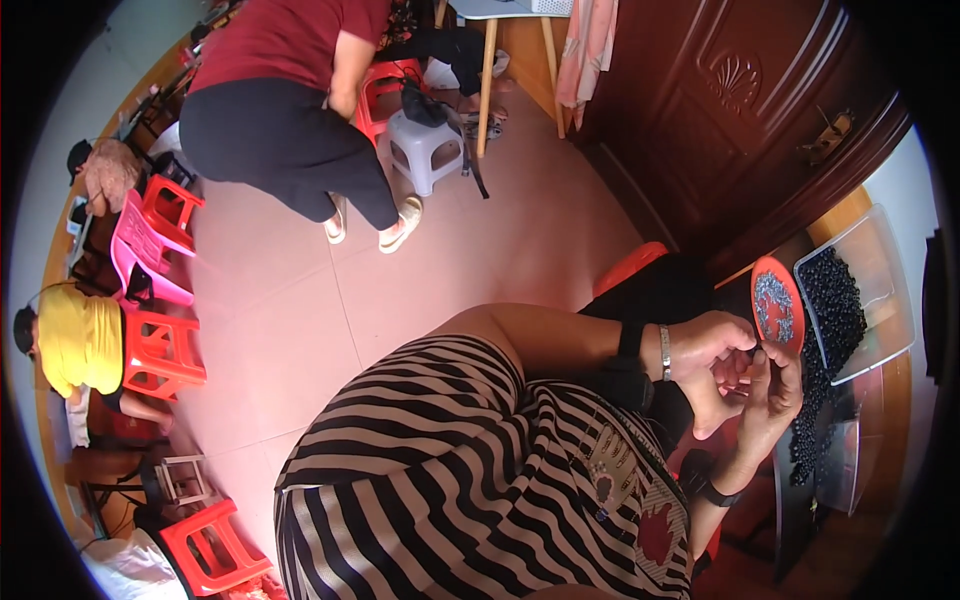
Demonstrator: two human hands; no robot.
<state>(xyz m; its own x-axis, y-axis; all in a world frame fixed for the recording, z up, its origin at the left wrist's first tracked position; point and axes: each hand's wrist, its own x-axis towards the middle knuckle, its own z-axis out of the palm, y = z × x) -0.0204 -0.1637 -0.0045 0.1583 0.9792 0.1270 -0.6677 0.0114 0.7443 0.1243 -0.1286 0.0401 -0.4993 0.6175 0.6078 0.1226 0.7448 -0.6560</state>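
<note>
My left hand (708, 358), with a bracelet and a dark band at its wrist, meets my right hand (775, 400) at the fingertips. Both hands are closed in a pinch around a small dark piece (756, 350), too small to make out its kind. Just beyond the fingers is an orange-red dish (760, 318) of small silvery parts. Beside it a clear plastic bin (888, 335) is tilted, with many small black pieces (836, 300) inside. More black pieces (806, 440) lie spilled on the dark work surface below the bin.
A brown carved door (720, 110) stands behind the work surface. A person in a maroon top (280, 50) stands near a grey stool (428, 150). At the left, a person in yellow (80, 340) sits by red stools (165, 355) and a pink chair (150, 245).
</note>
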